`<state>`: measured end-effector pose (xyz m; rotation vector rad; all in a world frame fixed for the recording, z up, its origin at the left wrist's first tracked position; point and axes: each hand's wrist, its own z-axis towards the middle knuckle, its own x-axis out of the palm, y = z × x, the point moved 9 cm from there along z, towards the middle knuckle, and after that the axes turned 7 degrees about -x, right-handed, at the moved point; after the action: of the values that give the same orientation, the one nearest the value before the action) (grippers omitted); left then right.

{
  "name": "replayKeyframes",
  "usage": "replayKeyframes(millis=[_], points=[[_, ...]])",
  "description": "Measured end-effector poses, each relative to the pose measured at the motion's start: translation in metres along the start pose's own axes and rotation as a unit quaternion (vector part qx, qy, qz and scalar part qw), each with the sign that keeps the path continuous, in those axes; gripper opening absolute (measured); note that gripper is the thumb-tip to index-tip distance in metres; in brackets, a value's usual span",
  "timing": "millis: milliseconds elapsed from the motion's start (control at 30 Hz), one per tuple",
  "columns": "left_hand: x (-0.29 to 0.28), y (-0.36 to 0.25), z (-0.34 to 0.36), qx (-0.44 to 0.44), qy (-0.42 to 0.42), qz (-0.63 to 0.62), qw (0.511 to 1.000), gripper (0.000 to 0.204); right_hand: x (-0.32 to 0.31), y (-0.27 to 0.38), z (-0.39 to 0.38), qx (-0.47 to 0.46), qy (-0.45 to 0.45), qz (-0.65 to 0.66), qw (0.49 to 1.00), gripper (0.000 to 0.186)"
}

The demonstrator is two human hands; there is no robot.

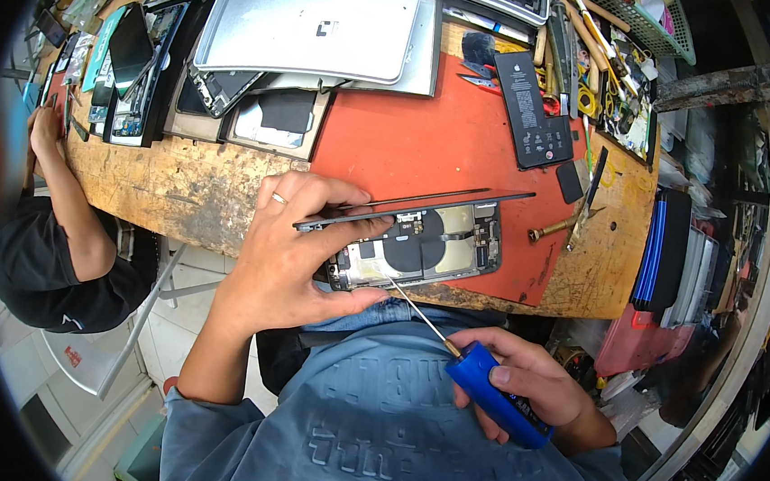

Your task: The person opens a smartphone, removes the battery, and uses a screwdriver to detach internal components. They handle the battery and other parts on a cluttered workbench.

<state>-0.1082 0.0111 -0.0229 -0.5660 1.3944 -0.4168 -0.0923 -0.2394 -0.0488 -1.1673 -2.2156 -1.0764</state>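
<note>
An opened smartphone [456,255] is tilted up at the near edge of the bench, with its internal parts showing. Its dark flat panel [433,202] stands raised along the far side. My left hand [284,255] is closed around the phone's left end, with fingers at the panel and thumb along the near edge. In my right hand [541,379] is a blue electric tool [493,389] with a long thin metal shaft. The shaft's tip meets the phone's near edge, close to my left thumb; whether it presses on the frame I cannot tell.
An orange-red mat [393,137] covers part of the wooden bench. On it lie a black phone battery [527,107] and a brass-coloured screwdriver [553,227]. A metal tray [307,22] rests on stacked devices behind. Another person's arm [72,198] leans on the bench at left.
</note>
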Motion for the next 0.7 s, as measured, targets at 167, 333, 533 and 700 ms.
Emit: replayKeyframes(millis=[167, 333, 533, 700], points=[[-0.001, -0.004, 0.000, -0.012, -0.018, 0.005, 1.000, 0.056, 0.004, 0.002, 0.000, 0.000, -0.009, 0.019, 1.000, 0.062], [0.001, -0.003, -0.001, -0.016, -0.026, 0.003, 1.000, 0.055, 0.007, 0.002, -0.002, 0.015, -0.011, 0.030, 0.999, 0.062], [0.002, -0.003, -0.002, -0.024, -0.035, 0.006, 0.999, 0.054, 0.010, 0.003, -0.005, 0.031, -0.011, 0.048, 0.998, 0.060], [0.003, -0.003, -0.004, -0.021, -0.047, 0.005, 0.999, 0.053, 0.012, 0.002, -0.008, 0.031, -0.033, 0.064, 0.997, 0.058]])
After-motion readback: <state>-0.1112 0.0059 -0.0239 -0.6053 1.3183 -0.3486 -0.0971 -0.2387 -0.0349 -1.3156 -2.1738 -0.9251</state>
